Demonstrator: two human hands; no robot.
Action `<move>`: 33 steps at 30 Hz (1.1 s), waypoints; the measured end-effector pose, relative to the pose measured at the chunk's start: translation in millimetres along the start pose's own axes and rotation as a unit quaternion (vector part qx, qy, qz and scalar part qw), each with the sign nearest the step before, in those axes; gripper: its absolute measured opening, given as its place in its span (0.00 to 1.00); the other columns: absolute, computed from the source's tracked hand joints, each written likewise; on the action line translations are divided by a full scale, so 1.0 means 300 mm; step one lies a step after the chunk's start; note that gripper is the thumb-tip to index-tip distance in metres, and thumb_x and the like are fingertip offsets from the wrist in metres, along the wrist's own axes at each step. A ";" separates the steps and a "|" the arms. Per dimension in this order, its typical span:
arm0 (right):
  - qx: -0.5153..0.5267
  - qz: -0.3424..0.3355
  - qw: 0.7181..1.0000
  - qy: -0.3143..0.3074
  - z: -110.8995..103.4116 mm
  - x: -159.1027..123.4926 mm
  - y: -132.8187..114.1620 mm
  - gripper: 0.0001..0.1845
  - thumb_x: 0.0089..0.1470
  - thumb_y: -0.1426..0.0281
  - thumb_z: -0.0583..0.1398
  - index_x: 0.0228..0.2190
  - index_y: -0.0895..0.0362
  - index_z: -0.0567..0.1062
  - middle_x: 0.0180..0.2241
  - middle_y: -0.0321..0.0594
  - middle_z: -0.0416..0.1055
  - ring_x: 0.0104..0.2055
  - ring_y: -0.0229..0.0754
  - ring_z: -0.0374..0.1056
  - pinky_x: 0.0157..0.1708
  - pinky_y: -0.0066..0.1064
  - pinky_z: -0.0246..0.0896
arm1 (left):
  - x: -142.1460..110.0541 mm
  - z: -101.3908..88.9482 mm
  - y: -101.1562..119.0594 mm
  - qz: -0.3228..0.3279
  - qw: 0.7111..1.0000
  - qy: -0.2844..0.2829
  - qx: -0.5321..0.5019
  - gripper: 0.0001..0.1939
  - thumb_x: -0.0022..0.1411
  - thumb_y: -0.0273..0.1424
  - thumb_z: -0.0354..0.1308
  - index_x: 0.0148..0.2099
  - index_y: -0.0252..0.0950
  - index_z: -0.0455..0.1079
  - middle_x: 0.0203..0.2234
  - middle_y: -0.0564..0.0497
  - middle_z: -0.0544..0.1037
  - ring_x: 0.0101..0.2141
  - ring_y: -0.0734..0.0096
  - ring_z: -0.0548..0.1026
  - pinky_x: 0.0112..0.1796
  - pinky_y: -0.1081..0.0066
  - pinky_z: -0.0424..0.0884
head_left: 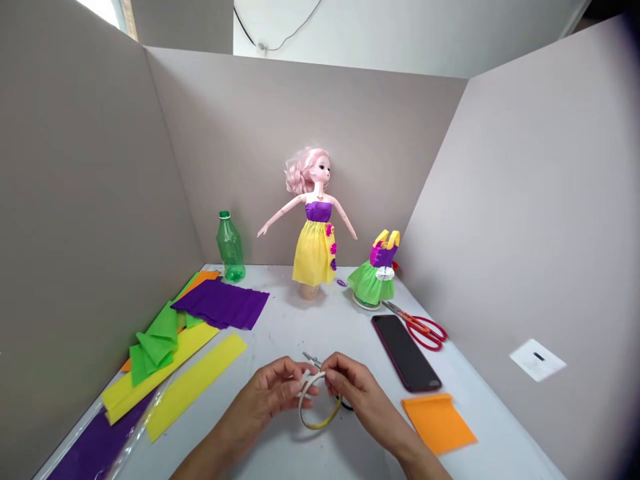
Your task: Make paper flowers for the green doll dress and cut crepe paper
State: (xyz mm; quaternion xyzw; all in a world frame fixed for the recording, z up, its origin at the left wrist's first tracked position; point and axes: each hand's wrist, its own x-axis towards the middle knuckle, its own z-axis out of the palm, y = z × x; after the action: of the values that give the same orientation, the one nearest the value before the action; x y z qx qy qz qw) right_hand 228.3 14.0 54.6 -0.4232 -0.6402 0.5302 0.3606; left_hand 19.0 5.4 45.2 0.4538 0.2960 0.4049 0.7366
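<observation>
1. Left hand (274, 393): thumb and fingers pinching white strip (305, 377).
2. White-and-yellow ring (320, 426): six o'clock, between the hands.
3. Right hand (361, 392): thumb and forefinger pinching the ring's one o'clock edge.
4. White label (527, 359), four o'clock: mark too small to read.

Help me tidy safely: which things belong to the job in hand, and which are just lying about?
Seemingly in the job:
ring, in the right hand's grip
black-handled scissors, partly hidden

Probably just lying about:
phone
red-handled scissors
green bottle
</observation>
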 end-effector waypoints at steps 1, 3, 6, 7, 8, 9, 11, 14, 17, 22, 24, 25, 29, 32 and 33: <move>-0.016 -0.010 1.000 0.012 0.003 0.004 0.005 0.13 0.62 0.61 0.55 0.33 0.57 0.72 0.28 0.35 0.63 0.33 0.38 0.60 0.35 0.29 0.55 | -0.003 -0.004 -0.008 -0.005 1.000 0.002 -0.016 0.10 0.59 0.36 0.64 0.35 0.36 0.71 0.49 0.45 0.74 0.44 0.63 0.75 0.49 0.62 0.67; -0.055 -0.043 0.997 0.035 0.014 0.010 0.016 0.13 0.62 0.62 0.55 0.32 0.56 0.73 0.31 0.36 0.66 0.35 0.40 0.62 0.37 0.30 0.56 | -0.013 -0.013 -0.024 -0.018 1.000 0.005 -0.024 0.10 0.57 0.35 0.66 0.35 0.35 0.72 0.45 0.46 0.76 0.42 0.66 0.75 0.49 0.66 0.66; -0.137 -0.095 0.979 0.116 0.041 0.011 0.037 0.10 0.62 0.64 0.56 0.33 0.55 0.73 0.34 0.39 0.68 0.39 0.42 0.65 0.40 0.31 0.58 | -0.025 -0.019 -0.048 -0.026 0.998 0.049 -0.014 0.11 0.56 0.36 0.67 0.35 0.34 0.73 0.37 0.49 0.77 0.39 0.68 0.75 0.45 0.71 0.66; -0.166 -0.111 0.968 0.151 0.052 0.009 0.045 0.09 0.62 0.64 0.56 0.34 0.55 0.73 0.35 0.39 0.68 0.39 0.43 0.65 0.40 0.32 0.59 | -0.028 -0.018 -0.056 -0.020 0.997 0.076 -0.012 0.11 0.56 0.37 0.67 0.35 0.35 0.73 0.36 0.49 0.77 0.39 0.68 0.75 0.45 0.72 0.65; -0.191 -0.125 0.957 0.179 0.062 0.006 0.054 0.08 0.63 0.65 0.56 0.36 0.54 0.73 0.34 0.39 0.68 0.38 0.43 0.66 0.39 0.32 0.60 | -0.029 -0.016 -0.062 -0.010 0.994 0.104 -0.008 0.11 0.57 0.37 0.66 0.35 0.35 0.73 0.36 0.50 0.77 0.40 0.68 0.75 0.45 0.72 0.65; -0.212 -0.139 0.947 0.196 0.072 0.001 0.062 0.07 0.63 0.66 0.56 0.39 0.54 0.72 0.33 0.39 0.68 0.37 0.42 0.66 0.38 0.32 0.60 | -0.029 -0.012 -0.068 0.005 0.992 0.129 0.001 0.11 0.57 0.38 0.66 0.35 0.36 0.73 0.36 0.50 0.77 0.42 0.67 0.75 0.47 0.72 0.64; -0.243 -0.172 0.931 0.213 0.088 -0.009 0.075 0.09 0.63 0.67 0.56 0.45 0.53 0.72 0.33 0.38 0.69 0.35 0.41 0.67 0.36 0.31 0.61 | -0.028 -0.001 -0.076 0.034 0.985 0.166 0.027 0.11 0.56 0.39 0.66 0.34 0.36 0.73 0.37 0.51 0.76 0.43 0.65 0.75 0.47 0.72 0.64; -0.285 -0.219 0.891 0.276 0.099 -0.020 0.079 0.14 0.61 0.68 0.58 0.49 0.53 0.71 0.40 0.43 0.70 0.42 0.45 0.68 0.43 0.34 0.62 | -0.029 0.016 -0.081 0.065 0.974 0.208 0.067 0.13 0.55 0.40 0.67 0.31 0.36 0.72 0.37 0.51 0.75 0.41 0.65 0.74 0.45 0.73 0.66; -0.263 -0.210 0.903 0.266 0.106 -0.019 0.069 0.12 0.61 0.68 0.58 0.47 0.53 0.72 0.40 0.43 0.71 0.43 0.45 0.68 0.45 0.35 0.61 | -0.036 0.029 -0.083 0.075 0.967 0.230 0.078 0.13 0.55 0.40 0.66 0.31 0.36 0.72 0.38 0.50 0.75 0.41 0.65 0.74 0.45 0.73 0.66; -0.115 -0.101 0.981 0.119 0.131 -0.002 0.055 0.06 0.61 0.67 0.58 0.34 0.55 0.75 0.32 0.38 0.71 0.36 0.41 0.67 0.38 0.30 0.62 | -0.042 0.043 -0.097 0.089 0.980 0.145 0.101 0.10 0.58 0.38 0.64 0.31 0.36 0.73 0.37 0.49 0.77 0.42 0.63 0.74 0.46 0.72 0.66; -0.066 -0.080 0.989 0.103 0.137 0.002 0.052 0.10 0.60 0.66 0.59 0.28 0.56 0.74 0.30 0.37 0.70 0.35 0.41 0.66 0.37 0.29 0.61 | -0.039 0.045 -0.103 0.091 0.983 0.125 0.103 0.10 0.59 0.37 0.63 0.31 0.36 0.73 0.37 0.49 0.77 0.41 0.64 0.74 0.45 0.71 0.66; -0.038 -0.070 0.992 0.102 0.138 0.002 0.050 0.10 0.60 0.66 0.59 0.27 0.56 0.74 0.29 0.37 0.69 0.35 0.41 0.66 0.37 0.29 0.60 | -0.037 0.045 -0.105 0.089 0.983 0.120 0.103 0.09 0.59 0.37 0.63 0.31 0.36 0.73 0.36 0.50 0.77 0.41 0.65 0.73 0.45 0.72 0.66; 0.074 -0.031 0.994 0.071 0.136 -0.006 0.036 0.09 0.60 0.65 0.59 0.30 0.56 0.75 0.33 0.39 0.73 0.37 0.42 0.68 0.42 0.32 0.62 | -0.030 0.042 -0.112 0.080 0.986 0.102 0.102 0.09 0.57 0.36 0.65 0.30 0.36 0.72 0.34 0.51 0.75 0.40 0.66 0.73 0.44 0.71 0.66; 0.085 -0.028 0.995 0.049 0.140 -0.011 0.025 0.09 0.58 0.64 0.60 0.33 0.56 0.77 0.38 0.41 0.74 0.41 0.44 0.69 0.44 0.33 0.62 | -0.030 0.043 -0.121 0.079 0.987 0.093 0.108 0.10 0.57 0.36 0.65 0.30 0.36 0.72 0.33 0.51 0.75 0.41 0.64 0.72 0.45 0.70 0.66; 0.081 -0.026 0.995 0.049 0.140 -0.012 0.023 0.10 0.58 0.63 0.60 0.33 0.56 0.78 0.37 0.41 0.74 0.41 0.44 0.69 0.44 0.33 0.62 | -0.032 0.044 -0.123 0.077 0.987 0.091 0.110 0.09 0.57 0.36 0.65 0.30 0.36 0.72 0.33 0.51 0.75 0.42 0.64 0.72 0.46 0.70 0.66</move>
State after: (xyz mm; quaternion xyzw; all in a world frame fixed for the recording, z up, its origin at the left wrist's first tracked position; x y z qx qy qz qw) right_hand 192.4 -4.4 40.2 -0.4008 -0.5876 0.5494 0.4384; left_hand 37.0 -18.0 17.7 0.5143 0.3688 0.4654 0.6188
